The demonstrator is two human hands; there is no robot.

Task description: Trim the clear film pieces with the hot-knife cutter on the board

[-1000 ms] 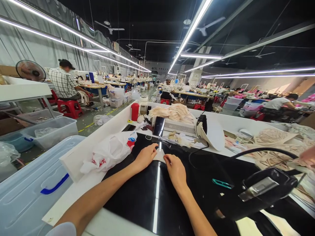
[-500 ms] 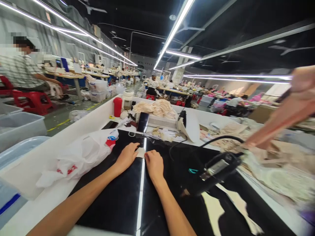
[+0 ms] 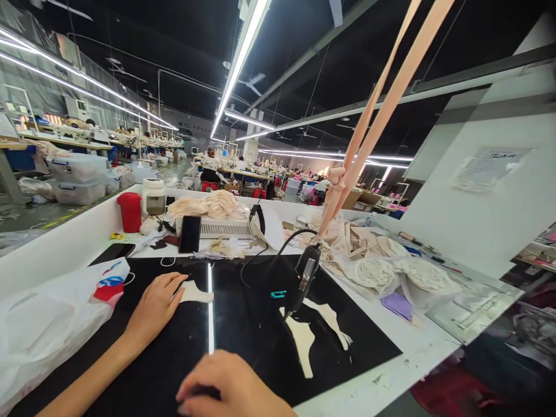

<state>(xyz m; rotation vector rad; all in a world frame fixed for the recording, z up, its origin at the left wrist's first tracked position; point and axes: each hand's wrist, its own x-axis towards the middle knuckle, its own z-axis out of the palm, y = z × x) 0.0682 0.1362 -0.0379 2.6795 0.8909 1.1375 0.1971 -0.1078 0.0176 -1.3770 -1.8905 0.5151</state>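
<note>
My left hand (image 3: 158, 304) lies on the black table top with its fingers stretched forward. Its thumb and fingertips touch the left end of a small cream fabric piece (image 3: 196, 293). Close to the camera, my right hand (image 3: 234, 382) is above the black surface, apart from the piece, its fingers loosely bent and nothing visible in them. To the right, a black hand tool with a cord (image 3: 306, 278) hangs tip down from a knotted peach strap (image 3: 336, 185). Under its tip lies a cream cut piece (image 3: 302, 341), with a second cream piece (image 3: 330, 318) beside it.
A white plastic bag (image 3: 56, 324) lies at left. Toward the back stand a red container (image 3: 130, 212), a phone (image 3: 190, 234) and a fabric stack (image 3: 212, 204). A teal clip (image 3: 278, 294) lies mid-table. Bagged pale straps (image 3: 369, 272) and a purple item (image 3: 397, 306) are at right.
My right hand has let go of the cream piece and come back toward the camera. My left hand remains at the piece. The view has turned to the right.
</note>
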